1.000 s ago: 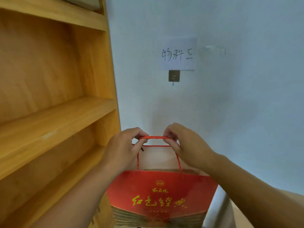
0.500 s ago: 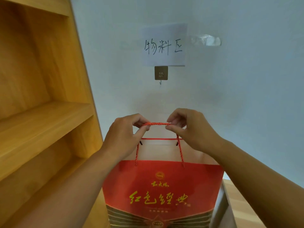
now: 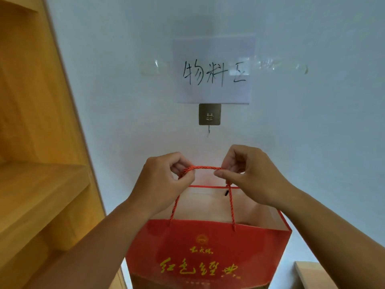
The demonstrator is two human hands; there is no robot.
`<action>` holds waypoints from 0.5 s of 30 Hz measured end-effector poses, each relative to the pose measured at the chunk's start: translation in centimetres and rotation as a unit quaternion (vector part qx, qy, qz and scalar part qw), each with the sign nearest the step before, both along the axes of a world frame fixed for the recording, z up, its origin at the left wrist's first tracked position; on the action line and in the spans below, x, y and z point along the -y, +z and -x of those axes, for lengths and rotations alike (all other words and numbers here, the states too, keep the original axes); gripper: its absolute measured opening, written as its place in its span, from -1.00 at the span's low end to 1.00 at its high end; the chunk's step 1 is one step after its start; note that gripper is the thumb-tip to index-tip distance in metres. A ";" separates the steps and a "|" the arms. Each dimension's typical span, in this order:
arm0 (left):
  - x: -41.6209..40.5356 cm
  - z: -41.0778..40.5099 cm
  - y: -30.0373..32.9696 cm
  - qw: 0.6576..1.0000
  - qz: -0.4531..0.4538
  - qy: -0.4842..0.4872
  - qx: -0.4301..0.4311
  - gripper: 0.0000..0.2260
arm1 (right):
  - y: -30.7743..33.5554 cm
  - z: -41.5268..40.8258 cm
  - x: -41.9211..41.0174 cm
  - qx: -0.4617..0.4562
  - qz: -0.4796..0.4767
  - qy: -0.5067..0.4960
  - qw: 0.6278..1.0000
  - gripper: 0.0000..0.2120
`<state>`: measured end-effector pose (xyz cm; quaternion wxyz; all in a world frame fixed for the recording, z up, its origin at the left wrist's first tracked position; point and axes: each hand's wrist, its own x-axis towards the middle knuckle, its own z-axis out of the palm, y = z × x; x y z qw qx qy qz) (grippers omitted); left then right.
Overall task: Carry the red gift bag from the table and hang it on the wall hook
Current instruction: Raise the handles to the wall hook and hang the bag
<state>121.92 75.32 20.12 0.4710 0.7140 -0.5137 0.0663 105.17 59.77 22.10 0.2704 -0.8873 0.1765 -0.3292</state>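
Observation:
The red gift bag [image 3: 208, 253] with yellow lettering hangs in front of me from its red rope handles [image 3: 203, 168]. My left hand [image 3: 162, 184] pinches the left end of the rope loop and my right hand [image 3: 250, 176] pinches the right end, stretching it flat between them. The wall hook [image 3: 209, 116], a small metal hook on a square brown adhesive plate, sits on the pale wall straight above the handles, a short gap away. The bag's mouth is open and its bottom is cut off by the frame.
A paper sign [image 3: 213, 76] with handwritten characters is taped just above the hook. A wooden shelf unit [image 3: 41, 184] stands close on the left. A wooden surface corner [image 3: 312, 274] shows at the lower right.
Both hands have raised the bag and carried it closer to the wall. The hook and sign look larger and nearer, and the shelf has slid off to the left.

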 end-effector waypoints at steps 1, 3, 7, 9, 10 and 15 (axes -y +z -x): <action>0.7 -0.7 0.1 1.000 0.005 -0.003 -0.002 -0.96 | 0.2 -0.5 0.5 0.003 -0.001 -0.001 1.000 -0.82; 1.9 -2.0 0.3 1.000 0.013 -0.014 -0.005 -0.96 | 0.3 -1.5 1.4 0.012 -0.001 -0.008 1.000 -0.82; 4.5 -4.1 0.5 0.999 0.026 -0.027 -0.006 -0.95 | 0.3 -3.4 3.5 0.030 -0.012 -0.017 0.999 -0.80; 5.8 -4.9 0.6 0.999 0.032 -0.032 -0.011 -0.94 | 0.3 -4.1 4.7 0.039 -0.018 -0.015 0.999 -0.79; 6.5 -5.2 0.7 0.999 0.035 -0.033 -0.010 -0.94 | 0.4 -4.4 5.3 0.044 -0.021 -0.015 0.999 -0.79; 9.6 -6.8 1.5 0.999 0.044 -0.017 -0.016 -0.93 | 1.4 -6.6 8.5 0.063 -0.024 -0.009 0.998 -0.80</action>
